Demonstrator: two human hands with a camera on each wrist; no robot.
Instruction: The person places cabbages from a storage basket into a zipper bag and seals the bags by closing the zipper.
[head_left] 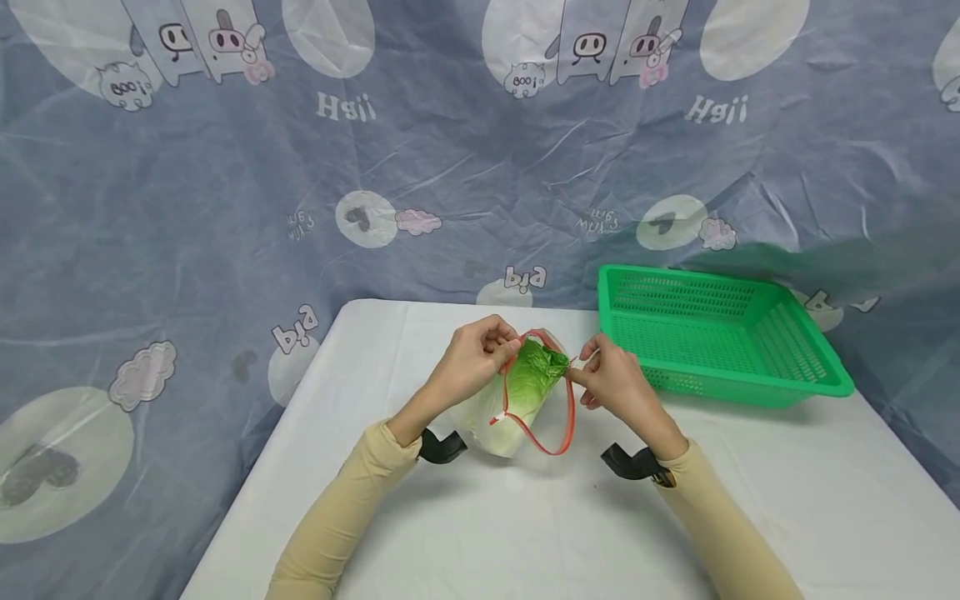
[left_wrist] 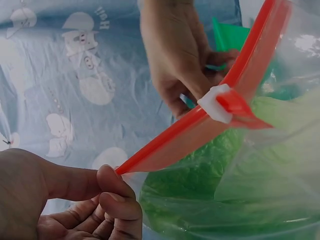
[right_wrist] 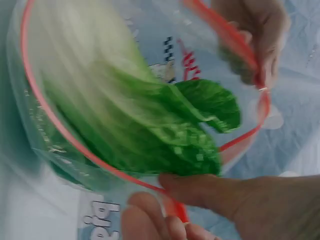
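Observation:
A clear zip bag [left_wrist: 280, 190] with a red zip strip along its mouth holds a napa cabbage [head_left: 528, 379], pale at the base and green at the leaf tips. My left hand [head_left: 468, 358] pinches one end of the red strip between thumb and forefinger. On the opposite side, my right hand [head_left: 618, 383] grips the strip, thumb [right_wrist: 210, 192] over the rim beside the leaf tips and fingers outside. The bag's mouth gapes between both hands, leaves toward the opening. A white slider [left_wrist: 216, 104] sits on the strip, nearer my body.
At the back right of the white table [head_left: 450, 533] stands a green perforated plastic basket [head_left: 750, 383], just beyond my right hand. A blue-grey printed cloth [head_left: 465, 150] hangs behind the table. Black straps [head_left: 442, 447] project from my wrists.

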